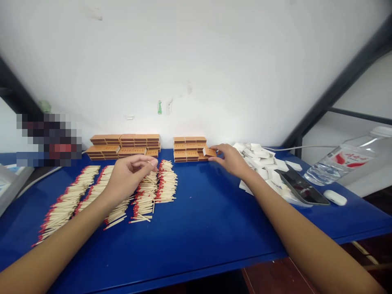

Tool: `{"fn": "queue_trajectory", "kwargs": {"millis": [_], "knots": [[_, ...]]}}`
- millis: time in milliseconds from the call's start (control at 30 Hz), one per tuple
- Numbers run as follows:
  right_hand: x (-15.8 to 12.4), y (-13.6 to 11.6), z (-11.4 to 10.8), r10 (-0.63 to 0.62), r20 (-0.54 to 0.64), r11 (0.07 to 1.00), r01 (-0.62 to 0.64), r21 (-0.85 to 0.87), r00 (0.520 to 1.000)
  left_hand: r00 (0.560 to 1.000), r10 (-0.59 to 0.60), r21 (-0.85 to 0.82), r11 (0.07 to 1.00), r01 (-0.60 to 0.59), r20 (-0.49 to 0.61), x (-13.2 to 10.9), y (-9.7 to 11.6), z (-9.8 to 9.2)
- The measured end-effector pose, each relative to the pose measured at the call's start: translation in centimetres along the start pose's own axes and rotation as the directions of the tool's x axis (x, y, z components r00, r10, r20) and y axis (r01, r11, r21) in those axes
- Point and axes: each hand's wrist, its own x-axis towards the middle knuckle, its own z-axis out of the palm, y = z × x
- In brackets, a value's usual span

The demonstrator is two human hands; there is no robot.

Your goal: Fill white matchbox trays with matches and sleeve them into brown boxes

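My right hand point(230, 159) reaches to the back of the blue table point(202, 220) and pinches an orange matchbox point(210, 152) at the right end of a small stack of orange matchboxes point(189, 149). My left hand point(130, 174) hovers over rows of red-tipped matches point(122, 192), fingers curled together; whether they hold matches I cannot make out. A longer stack of orange matchboxes point(124, 146) stands along the wall to the left.
A heap of white inner trays point(260, 159) lies right of the right hand. Beside it are a dark phone point(301, 188), a white earbud case point(335, 197) and a lying water bottle point(346, 159). The white wall point(196, 73) backs the table.
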Motion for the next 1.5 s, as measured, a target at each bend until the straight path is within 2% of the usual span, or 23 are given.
{"fn": "queue_trajectory", "kwargs": {"millis": [100,200,300,400,500,600,667,767,867,967,1033,1100,1200,1300,1367,1500], "knots": [[0.2,0.6,0.6,0.017,0.042,0.998,-0.015,-0.059,0.999,0.998,0.046,0.009,0.999,-0.046,-0.043,0.4,-0.1,-0.4],[0.4,0.1,1.3,0.017,0.040,0.997,-0.014,-0.082,0.999,0.996,0.078,0.023,0.997,-0.077,-0.044,0.5,0.1,-0.5],[0.6,-0.1,1.7,0.013,0.022,0.994,-0.010,-0.106,1.000,0.993,0.081,0.068,0.995,-0.075,-0.091,0.7,0.2,-0.7],[0.6,-0.1,1.7,0.023,0.003,0.989,-0.022,-0.147,1.000,0.982,0.105,0.161,0.984,-0.079,-0.157,1.1,0.0,-1.2],[0.3,-0.2,1.3,0.029,-0.014,0.985,-0.031,-0.172,0.999,0.960,0.193,0.316,0.941,-0.123,-0.202,1.7,-0.8,-2.1],[0.1,-0.7,0.8,0.028,-0.040,0.982,-0.035,-0.186,0.999,0.923,0.342,0.542,0.817,-0.198,-0.178,2.5,-2.2,-3.3],[0.0,-1.2,0.2,0.032,-0.053,0.979,-0.042,-0.201,0.998,0.891,0.445,0.697,0.667,-0.262,-0.092,3.0,-3.2,-4.2],[0.0,-1.5,-1.3,0.069,-0.052,0.973,-0.078,-0.218,0.996,0.859,0.511,0.799,0.529,-0.286,-0.031,3.7,-4.4,-5.2],[-0.2,-0.9,-3.8,0.167,-0.025,0.951,-0.167,-0.262,0.986,0.845,0.535,0.833,0.477,-0.281,-0.022,3.9,-4.9,-5.5],[-0.9,0.4,-6.8,0.303,0.114,0.910,-0.252,-0.329,0.946,0.836,0.548,0.841,0.455,-0.293,-0.005,3.7,-4.8,-5.2],[-1.6,1.2,-8.5,0.378,0.256,0.898,-0.286,-0.333,0.890,0.826,0.563,0.842,0.440,-0.312,0.012,3.5,-4.5,-4.8],[-2.2,1.5,-9.6,0.422,0.346,0.886,-0.300,-0.352,0.838,0.814,0.580,0.838,0.431,-0.334,0.026,3.2,-4.1,-4.4],[-2.7,1.2,-10.2,0.501,0.409,0.852,-0.353,-0.387,0.762,0.803,0.595,0.828,0.431,-0.360,0.039,2.9,-3.7,-3.8],[-3.0,0.4,-9.7,0.568,0.455,0.816,-0.397,-0.421,0.686,0.797,0.601,0.818,0.429,-0.383,0.059,2.6,-3.3,-3.3],[-3.0,0.1,-9.1,0.574,0.451,0.810,-0.396,-0.431,0.684,0.791,0.608,0.813,0.424,-0.398,0.069,2.5,-3.0,-3.2],[-3.1,-0.7,-8.4,0.487,0.448,0.862,-0.331,-0.383,0.750,0.789,0.610,0.788,0.449,-0.422,0.074,2.3,-2.8,-3.0]]}}
